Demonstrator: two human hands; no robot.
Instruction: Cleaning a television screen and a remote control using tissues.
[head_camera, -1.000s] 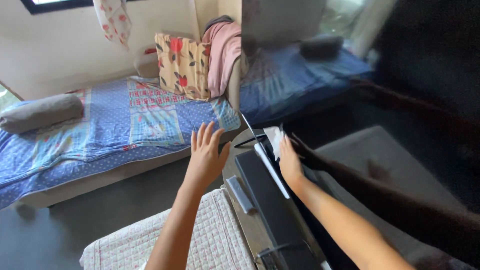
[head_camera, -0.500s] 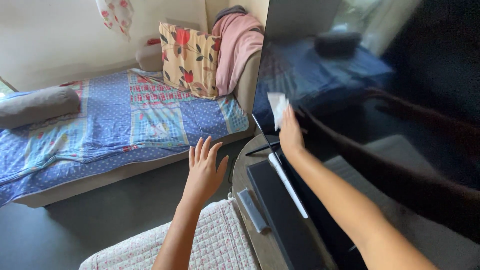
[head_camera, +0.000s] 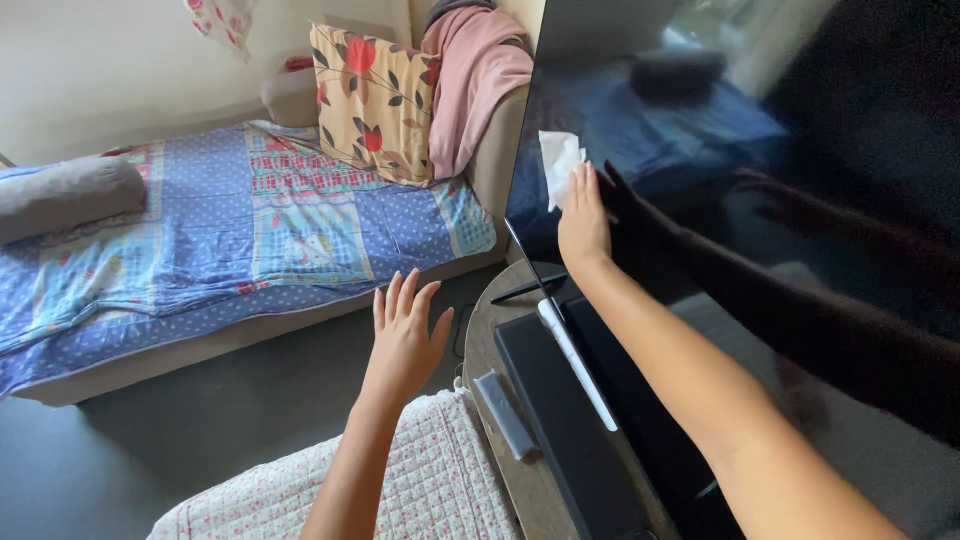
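Note:
My right hand (head_camera: 583, 222) presses a white tissue (head_camera: 558, 165) flat against the glossy black television screen (head_camera: 760, 150), near the screen's left edge. The screen reflects my arm and the bed. My left hand (head_camera: 405, 340) hovers in the air with fingers spread, holding nothing, just left of the round wooden table (head_camera: 485, 320) that carries the television. A grey remote (head_camera: 504, 414) lies on that table beside a long black box (head_camera: 565, 430).
A quilted pink-and-white cover (head_camera: 430, 490) lies below my left arm. A bed with a blue patchwork sheet (head_camera: 230, 240) fills the left, with a floral pillow (head_camera: 372, 100), a pink cloth (head_camera: 475, 75) and a grey bolster (head_camera: 65, 195). Dark floor (head_camera: 190, 420) lies between.
My right hand has slid the tissue up the screen, from its bottom edge to higher up along the left side. The left hand stays spread in about the same place.

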